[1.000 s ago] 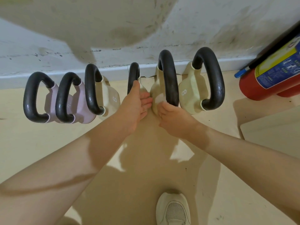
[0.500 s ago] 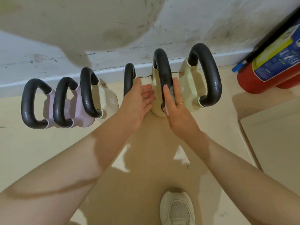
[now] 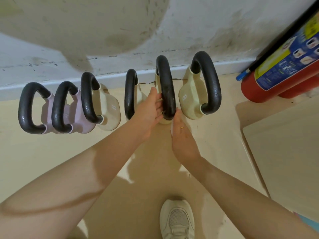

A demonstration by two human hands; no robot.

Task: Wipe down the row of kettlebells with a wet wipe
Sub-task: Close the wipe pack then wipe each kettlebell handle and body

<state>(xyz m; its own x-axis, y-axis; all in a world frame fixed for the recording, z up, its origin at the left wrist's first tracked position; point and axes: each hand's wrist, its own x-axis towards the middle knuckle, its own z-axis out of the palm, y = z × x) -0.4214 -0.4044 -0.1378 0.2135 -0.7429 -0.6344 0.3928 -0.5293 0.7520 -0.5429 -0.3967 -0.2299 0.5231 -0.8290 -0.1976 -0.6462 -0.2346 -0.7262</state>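
The right hand (image 3: 183, 135) has slid down from the fifth kettlebell (image 3: 165, 90)'s handle to its near base, fingers straight, pressing the white wet wipe (image 3: 172, 127). The left hand (image 3: 149, 109) stays flat on its side. Six kettlebells line the wall (image 3: 189, 31); "6" and "8" are legible.

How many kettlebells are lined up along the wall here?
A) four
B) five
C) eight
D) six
D: six black handles stand in the row, two on the pink kettlebells at the left and four on cream ones, the rightmost marked 8; the left hand and right hand are at the fifth kettlebell.
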